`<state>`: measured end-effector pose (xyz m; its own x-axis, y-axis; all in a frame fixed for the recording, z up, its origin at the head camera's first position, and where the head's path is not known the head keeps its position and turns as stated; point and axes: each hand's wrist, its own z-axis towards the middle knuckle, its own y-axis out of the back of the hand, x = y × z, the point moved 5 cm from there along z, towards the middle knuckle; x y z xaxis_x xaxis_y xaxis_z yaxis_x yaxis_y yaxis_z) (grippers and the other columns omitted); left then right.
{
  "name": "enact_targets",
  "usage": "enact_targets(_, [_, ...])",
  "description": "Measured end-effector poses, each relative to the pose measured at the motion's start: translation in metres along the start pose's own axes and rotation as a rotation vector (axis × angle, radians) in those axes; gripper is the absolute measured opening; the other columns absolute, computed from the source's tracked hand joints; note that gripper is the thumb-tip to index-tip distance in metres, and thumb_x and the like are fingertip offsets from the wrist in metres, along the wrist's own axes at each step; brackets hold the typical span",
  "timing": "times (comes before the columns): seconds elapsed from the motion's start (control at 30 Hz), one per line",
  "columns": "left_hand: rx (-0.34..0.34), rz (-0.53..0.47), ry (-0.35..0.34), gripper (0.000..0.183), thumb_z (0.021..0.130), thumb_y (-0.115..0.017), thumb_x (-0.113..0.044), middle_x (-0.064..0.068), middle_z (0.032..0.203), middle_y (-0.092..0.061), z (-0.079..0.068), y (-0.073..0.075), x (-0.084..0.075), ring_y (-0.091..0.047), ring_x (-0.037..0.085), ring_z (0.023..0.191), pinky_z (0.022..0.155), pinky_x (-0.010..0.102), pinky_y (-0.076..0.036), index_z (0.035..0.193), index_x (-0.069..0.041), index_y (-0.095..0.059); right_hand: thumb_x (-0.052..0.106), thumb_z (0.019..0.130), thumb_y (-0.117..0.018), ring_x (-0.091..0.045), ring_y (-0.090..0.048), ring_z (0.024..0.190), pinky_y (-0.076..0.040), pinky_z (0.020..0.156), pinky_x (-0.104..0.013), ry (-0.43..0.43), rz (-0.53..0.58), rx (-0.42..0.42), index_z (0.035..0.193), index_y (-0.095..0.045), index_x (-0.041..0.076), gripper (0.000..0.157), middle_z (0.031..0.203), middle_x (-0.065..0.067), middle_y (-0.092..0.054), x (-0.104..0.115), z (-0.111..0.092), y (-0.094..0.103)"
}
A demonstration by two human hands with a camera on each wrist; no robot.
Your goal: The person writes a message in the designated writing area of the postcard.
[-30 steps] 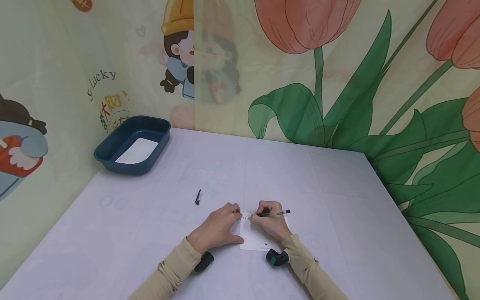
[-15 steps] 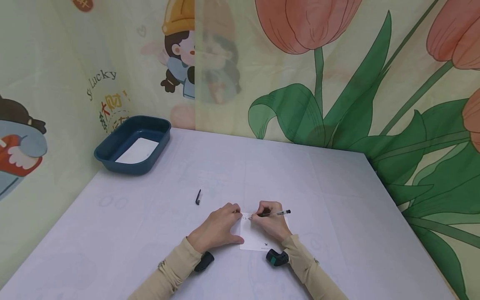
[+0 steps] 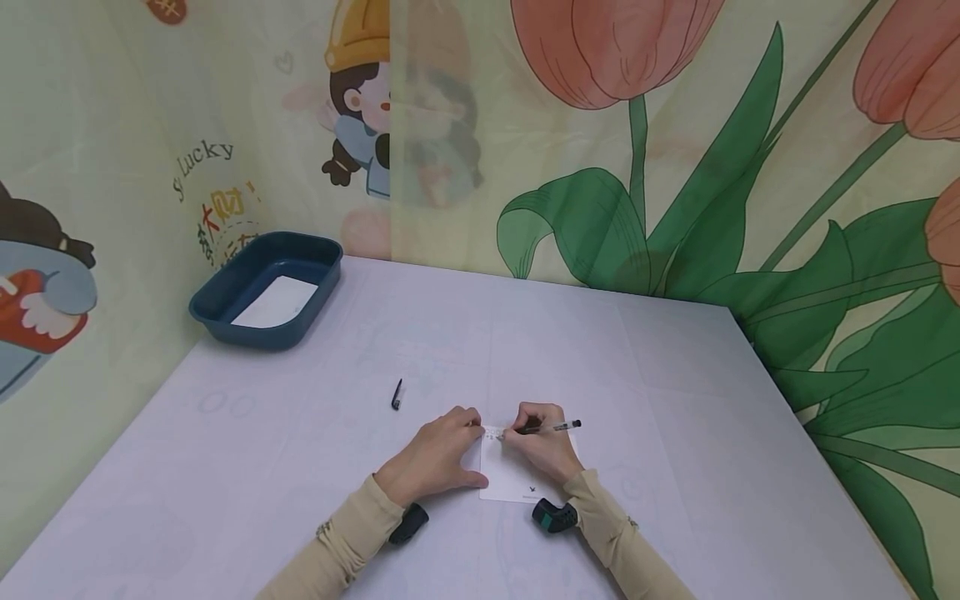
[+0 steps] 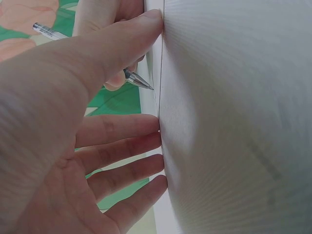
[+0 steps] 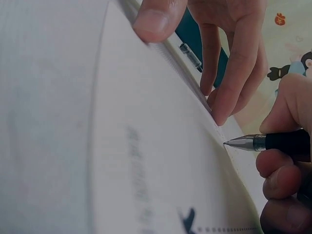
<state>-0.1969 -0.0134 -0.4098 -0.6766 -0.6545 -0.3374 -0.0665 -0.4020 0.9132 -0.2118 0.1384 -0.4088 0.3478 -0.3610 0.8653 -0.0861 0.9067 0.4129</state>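
A small white sheet of paper [image 3: 504, 477] with a little dark bird print lies in front of me. My right hand [image 3: 546, 442] pinches a black gel pen [image 3: 561, 426] whose metal tip meets the paper near its top edge, as the right wrist view of the pen [image 5: 248, 142] shows. Small handwritten marks stand there. My left hand [image 3: 438, 454] rests along the paper's left edge; in the left wrist view its fingers [image 4: 122, 152] are fairly straight, their tips on the edge, and the thumb presses lower down. The pen's cap [image 3: 397, 394] lies on the table, left of the paper.
A dark blue plastic basin [image 3: 270, 336] holding white paper [image 3: 274, 302] stands at the table's far left corner. A pale cloth covers the table [image 3: 570, 350]. Printed curtains [image 3: 450, 225] hang behind and to the left. Each wrist carries a black camera [image 3: 555, 516].
Small marks near the paper's top edge extend slightly to the right, by the pen tip. Both hands stay in nearly the same place.
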Motion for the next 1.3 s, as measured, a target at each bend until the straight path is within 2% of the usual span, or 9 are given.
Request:
enact_targets(0.63, [-0.008, 0.019, -0.002, 0.049, 0.066, -0.086, -0.038, 0.003, 0.101, -0.057, 0.0006, -0.0016, 0.0007, -0.052, 0.016, 0.088, 0.071, 0.027, -0.049, 0.095, -0.003, -0.068, -0.016, 0.069, -0.062, -0.002, -0.048, 0.057, -0.040, 0.057, -0.017, -0.017, 0.010, 0.022, 0.059, -0.053, 0.000, 0.020, 0.060, 0.000, -0.057, -0.0022, 0.0013, -0.0007])
enact_targets(1.3, [-0.004, 0.031, 0.003, 0.050, 0.067, -0.085, -0.039, 0.003, 0.102, -0.058, 0.0009, -0.0021, 0.0006, -0.052, 0.017, 0.090, 0.074, 0.029, -0.049, 0.097, -0.003, -0.068, -0.016, 0.068, -0.062, -0.003, -0.047, 0.056, -0.039, 0.056, -0.018, -0.039, 0.018, 0.020, 0.058, -0.052, -0.002, 0.020, 0.059, -0.001, -0.056, -0.0019, 0.0013, -0.0010])
